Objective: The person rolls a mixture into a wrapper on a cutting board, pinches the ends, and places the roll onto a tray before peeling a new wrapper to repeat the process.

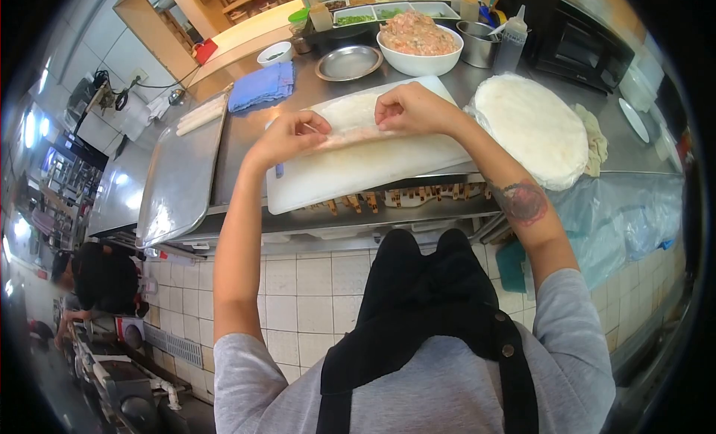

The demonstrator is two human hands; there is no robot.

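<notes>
A thin pale wrapper point(353, 117) lies on the white cutting board point(358, 179), with a line of pinkish filling along its near side. My left hand point(292, 135) pinches the wrapper's near edge at the left end of the filling. At the other end, my right hand point(409, 108) has its fingertips closed on the same edge. Beyond the board stands a white bowl point(420, 64) heaped with pinkish minced filling point(419, 32). To the right of the board rests a stack of round white wrappers point(533, 128), partly in plastic.
Pale rolls point(200, 114) lie on a metal tray point(177, 176) at left, near a folded blue cloth point(261, 86). A metal dish point(349, 64), metal pot point(477, 46) and squeeze bottle point(511, 47) stand behind. A person point(108, 279) in dark clothes is at lower left.
</notes>
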